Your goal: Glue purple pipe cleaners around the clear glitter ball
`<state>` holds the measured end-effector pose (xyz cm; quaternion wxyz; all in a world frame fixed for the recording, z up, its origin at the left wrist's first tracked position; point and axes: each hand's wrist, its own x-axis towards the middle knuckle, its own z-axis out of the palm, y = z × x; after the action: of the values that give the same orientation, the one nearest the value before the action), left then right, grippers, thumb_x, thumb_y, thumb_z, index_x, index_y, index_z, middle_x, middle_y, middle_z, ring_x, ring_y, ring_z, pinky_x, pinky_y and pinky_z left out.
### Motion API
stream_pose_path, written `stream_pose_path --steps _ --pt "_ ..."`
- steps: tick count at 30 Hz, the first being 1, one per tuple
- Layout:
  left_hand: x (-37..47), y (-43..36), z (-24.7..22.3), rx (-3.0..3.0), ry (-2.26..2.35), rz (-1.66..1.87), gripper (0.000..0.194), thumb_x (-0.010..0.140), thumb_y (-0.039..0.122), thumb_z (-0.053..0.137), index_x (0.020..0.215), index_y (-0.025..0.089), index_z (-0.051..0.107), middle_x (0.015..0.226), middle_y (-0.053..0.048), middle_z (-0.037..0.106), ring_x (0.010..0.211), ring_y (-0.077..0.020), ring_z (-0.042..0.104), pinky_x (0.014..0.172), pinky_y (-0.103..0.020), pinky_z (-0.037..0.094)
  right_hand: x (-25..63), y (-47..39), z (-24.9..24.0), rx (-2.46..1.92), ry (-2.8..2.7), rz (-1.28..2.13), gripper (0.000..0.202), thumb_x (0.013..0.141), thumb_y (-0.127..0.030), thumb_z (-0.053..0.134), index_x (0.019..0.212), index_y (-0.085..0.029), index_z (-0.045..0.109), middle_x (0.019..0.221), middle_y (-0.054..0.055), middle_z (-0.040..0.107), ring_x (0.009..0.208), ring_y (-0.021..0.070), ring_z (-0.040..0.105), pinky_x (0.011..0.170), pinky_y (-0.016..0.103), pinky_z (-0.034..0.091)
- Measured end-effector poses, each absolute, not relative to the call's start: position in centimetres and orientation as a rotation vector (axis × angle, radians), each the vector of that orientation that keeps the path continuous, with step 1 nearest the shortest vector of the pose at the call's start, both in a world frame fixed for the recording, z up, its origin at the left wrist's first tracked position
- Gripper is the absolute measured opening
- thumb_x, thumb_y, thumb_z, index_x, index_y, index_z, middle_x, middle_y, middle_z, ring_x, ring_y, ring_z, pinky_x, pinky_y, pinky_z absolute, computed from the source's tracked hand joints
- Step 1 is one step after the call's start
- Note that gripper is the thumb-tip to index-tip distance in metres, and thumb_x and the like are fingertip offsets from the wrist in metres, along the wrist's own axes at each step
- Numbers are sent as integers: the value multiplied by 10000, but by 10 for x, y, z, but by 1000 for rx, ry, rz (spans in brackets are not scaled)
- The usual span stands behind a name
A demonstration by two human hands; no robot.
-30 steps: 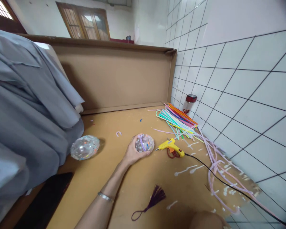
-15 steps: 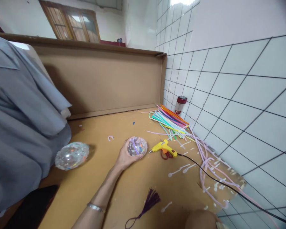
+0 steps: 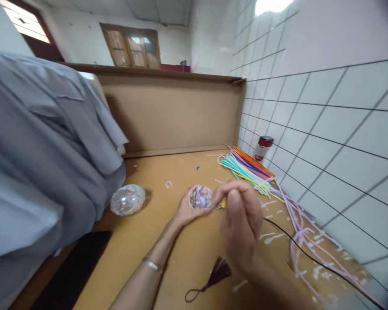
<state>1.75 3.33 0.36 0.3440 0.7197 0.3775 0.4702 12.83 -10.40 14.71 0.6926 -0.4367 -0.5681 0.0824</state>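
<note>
My left hand (image 3: pixel 188 209), with a silver bracelet on its wrist, is wrapped round a clear ball (image 3: pixel 201 197) with coloured specks and a purple strip. My right hand (image 3: pixel 241 219) is raised over the table just right of the ball, fingers bent towards it; whether they hold anything is hidden. Behind it, only the nozzle end of a yellow glue gun (image 3: pixel 223 204) shows. A dark purple tassel (image 3: pixel 218 274) lies below my hands. Another clear speckled ball (image 3: pixel 128 199) rests farther left.
Coloured pipe cleaners (image 3: pixel 248 170) lie near the tiled wall, beside a red-lidded jar (image 3: pixel 263 148). A black cord (image 3: pixel 297 245) and lilac strands cross the right side. Grey cloth (image 3: pixel 64 150) hangs at left. A tall cardboard panel (image 3: pixel 174 114) stands behind.
My right hand has come up from the bottom edge to beside the ball, now covering most of the glue gun. My left hand still holds the ball. The whole view has shifted.
</note>
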Motion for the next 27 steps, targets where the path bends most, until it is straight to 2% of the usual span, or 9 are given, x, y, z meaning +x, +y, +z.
stream_pose_path --steps 1,4,9,12,15,19,21,27 --pt "17 33 4 1861 993 1231 858 519 313 888 1285 234 509 1258 -100 613 1162 -312 618 1013 -507 513 133 -86 142 -953 -1138 228 269 991 -298 361 885 -204 590 740 20 594 659 159 599 601 296 523" --pt "16 34 6 1839 1006 1251 865 484 255 896 1259 289 513 1254 -82 605 1162 -302 613 1018 -541 499 149 -35 106 -1039 -1116 148 151 900 -298 487 978 -200 572 846 36 610 762 176 600 682 310 507" --pt "15 33 12 1944 998 1211 876 483 251 880 1279 244 513 1256 -93 593 1146 -290 607 1025 -470 495 164 -5 53 -1168 -1610 -53 273 851 -277 531 1103 -194 593 962 90 644 885 242 603 797 403 481" --pt "15 31 16 2014 971 1204 832 527 271 850 1286 215 514 1253 -102 589 1145 -277 605 1024 -431 496 165 -10 52 -1141 -1782 -96 188 911 -263 493 1039 -221 625 936 76 659 878 231 609 790 384 468" --pt "15 31 15 2050 968 1215 871 516 325 864 1302 215 505 1321 -116 543 1226 -292 563 1068 -421 469 163 -14 58 -1086 -1809 -116 199 951 -218 428 925 -227 625 879 57 667 842 210 618 771 362 465" --pt "15 33 12 2087 955 1229 880 523 312 855 1321 236 492 1387 -111 507 1295 -302 518 1101 -420 447 161 -16 61 -1081 -1808 -196 164 912 -206 473 1015 -202 601 1021 96 664 966 241 611 819 391 463" --pt "15 33 13 2121 922 1236 846 548 302 835 1317 232 489 1359 -106 532 1273 -290 534 1088 -410 457 160 -16 60 -1077 -1841 -214 187 907 -212 487 1054 -191 599 1028 104 661 977 251 607 824 400 464" --pt "15 29 22 2134 946 1183 841 545 329 839 1300 224 484 1271 -88 588 1161 -267 597 1026 -394 489 163 -12 52 -1062 -1789 -184 223 973 -240 436 912 -191 644 863 79 703 838 217 647 777 362 490"
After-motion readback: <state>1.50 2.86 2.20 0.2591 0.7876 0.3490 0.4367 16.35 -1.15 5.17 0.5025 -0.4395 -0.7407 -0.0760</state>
